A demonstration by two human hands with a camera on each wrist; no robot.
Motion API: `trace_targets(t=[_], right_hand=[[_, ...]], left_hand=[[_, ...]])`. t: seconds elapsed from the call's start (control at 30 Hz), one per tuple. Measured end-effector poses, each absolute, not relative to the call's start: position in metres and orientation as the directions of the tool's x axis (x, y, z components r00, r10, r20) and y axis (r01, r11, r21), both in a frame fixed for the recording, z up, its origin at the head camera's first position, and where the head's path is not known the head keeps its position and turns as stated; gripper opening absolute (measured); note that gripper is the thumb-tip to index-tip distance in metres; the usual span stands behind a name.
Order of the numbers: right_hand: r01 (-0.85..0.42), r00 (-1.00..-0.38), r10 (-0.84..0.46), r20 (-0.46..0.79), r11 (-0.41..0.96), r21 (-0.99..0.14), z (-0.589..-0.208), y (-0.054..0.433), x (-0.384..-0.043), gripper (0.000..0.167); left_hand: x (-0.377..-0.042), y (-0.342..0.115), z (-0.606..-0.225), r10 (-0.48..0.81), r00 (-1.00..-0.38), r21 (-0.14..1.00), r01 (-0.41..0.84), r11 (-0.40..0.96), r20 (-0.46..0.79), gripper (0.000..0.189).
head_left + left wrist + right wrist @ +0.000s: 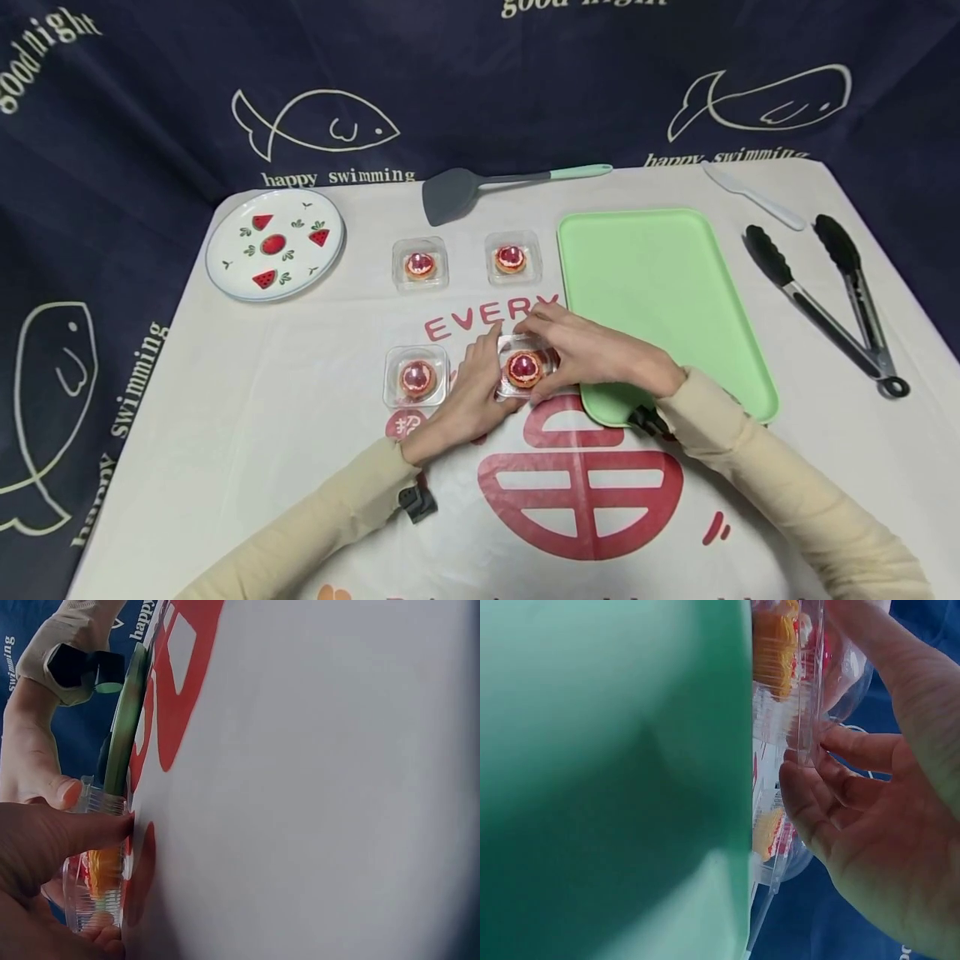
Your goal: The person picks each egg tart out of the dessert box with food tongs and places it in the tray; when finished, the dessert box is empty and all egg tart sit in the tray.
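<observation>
A small clear plastic box (514,342) with a red-topped tart (524,368) inside stands on the table between both hands. My left hand (472,392) grips its left side; in the left wrist view the thumb lies along the near wall and fingertips show at the ribbed base. From the right, my right hand (596,346) holds the box, fingers curled at the lid's rim (806,712) and thumb on the near side. The domed lid sits over the tart. Just left of these hands is another boxed tart (417,377).
Two more boxed tarts (421,264) (512,258) stand farther back. A light green tray (652,292) lies under the right forearm. Around the edges are a watermelon-patterned plate (232,267), a grey spatula (453,193), a white knife (757,197) and black-tipped tongs (832,333).
</observation>
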State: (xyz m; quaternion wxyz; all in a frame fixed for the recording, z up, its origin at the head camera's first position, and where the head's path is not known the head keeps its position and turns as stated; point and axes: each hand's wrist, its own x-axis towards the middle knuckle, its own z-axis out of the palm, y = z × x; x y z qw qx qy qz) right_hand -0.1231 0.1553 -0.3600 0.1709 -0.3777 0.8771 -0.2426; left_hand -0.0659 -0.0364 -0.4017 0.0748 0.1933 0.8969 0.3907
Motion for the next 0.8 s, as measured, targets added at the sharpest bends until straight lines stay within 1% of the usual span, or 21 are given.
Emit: trace_targets(t=[0.17,0.43,0.6,0.8], right_hand=[[-0.619,-0.659,-0.749,-0.068,0.591,-0.517,-0.358,0.155,-0.119,0.081],[-0.672,-0.646,-0.763,-0.017,0.580,-0.461,-0.353,0.153,-0.116,0.078],[-0.658,-0.650,-0.760,-0.016,0.574,-0.487,-0.352,0.153,-0.113,0.076],[-0.623,-0.664,-0.747,-0.042,0.583,-0.521,-0.350,0.155,-0.111,0.077]], left_hand=[[-0.067,-0.036,-0.401,0.407,-0.913,0.722,0.301,0.623,0.030,0.100],[-0.068,-0.038,-0.399,0.420,-0.907,0.750,0.302,0.589,0.036,0.100],[-0.068,-0.038,-0.397,0.422,-0.906,0.746,0.291,0.599,0.014,0.103],[-0.068,-0.041,-0.388,0.453,-0.888,0.720,0.266,0.641,-0.076,0.109]])
